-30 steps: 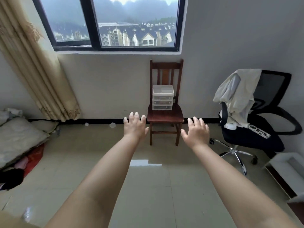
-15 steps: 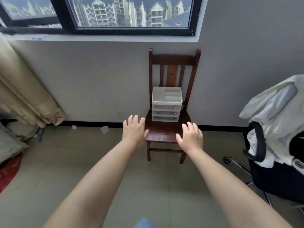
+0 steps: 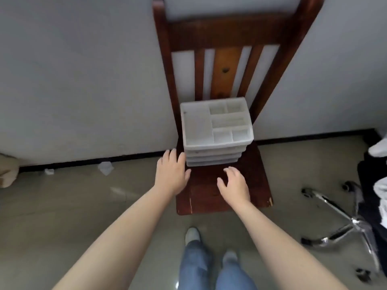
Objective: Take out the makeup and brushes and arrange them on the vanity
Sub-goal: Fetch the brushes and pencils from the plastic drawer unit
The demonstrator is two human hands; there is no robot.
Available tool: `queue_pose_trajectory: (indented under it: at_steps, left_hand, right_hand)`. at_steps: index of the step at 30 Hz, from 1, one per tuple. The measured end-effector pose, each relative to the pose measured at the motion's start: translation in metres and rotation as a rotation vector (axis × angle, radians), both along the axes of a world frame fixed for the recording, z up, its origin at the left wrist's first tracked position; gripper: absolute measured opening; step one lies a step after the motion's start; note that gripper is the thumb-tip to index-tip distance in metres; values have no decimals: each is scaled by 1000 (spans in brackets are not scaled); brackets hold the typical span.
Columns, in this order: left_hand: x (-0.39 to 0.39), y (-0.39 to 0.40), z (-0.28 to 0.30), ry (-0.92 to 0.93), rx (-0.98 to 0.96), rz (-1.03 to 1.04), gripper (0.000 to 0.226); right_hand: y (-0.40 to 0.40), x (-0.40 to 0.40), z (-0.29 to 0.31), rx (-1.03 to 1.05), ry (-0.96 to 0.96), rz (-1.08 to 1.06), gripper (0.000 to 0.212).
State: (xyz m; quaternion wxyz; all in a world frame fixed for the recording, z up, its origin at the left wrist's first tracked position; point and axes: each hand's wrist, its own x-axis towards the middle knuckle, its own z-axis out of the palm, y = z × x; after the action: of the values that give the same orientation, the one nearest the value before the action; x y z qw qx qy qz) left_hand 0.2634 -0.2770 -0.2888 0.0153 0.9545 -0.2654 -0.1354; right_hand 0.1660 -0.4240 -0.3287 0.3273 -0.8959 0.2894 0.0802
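Head view: we are seeing crumpled paper scraps lying on the floor by the wall at left. Our left hand is hovering with its grip spread and holding nothing, fingertips just beside the white organizer, which is sitting on the wooden chair. Our right hand is hanging over the seat, loosely spread. A chrome chair base is showing at right
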Motion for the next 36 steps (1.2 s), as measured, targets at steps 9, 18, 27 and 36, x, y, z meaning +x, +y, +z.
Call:
queue_pose_trajectory:
  at_steps: [9,18,27,36]
  left_hand:
    - [45,-20,-87,-33,-217,-197,62]
    - [51,-13,-96,-24,-222,-258,65]
    - [49,-13,-87,-8,-139,-264,71]
    - [47,-13,-86,31,-95,-240,64]
  right_hand:
    - [-20,101,-94,1128,-253,-1055,9]
    - [-29,94,-108,1539,-355,-1335,14]
    - [-33,86,-112,1469,-289,-1309,18]
    - [-3,10,-125,1356,-156,-1323,11]
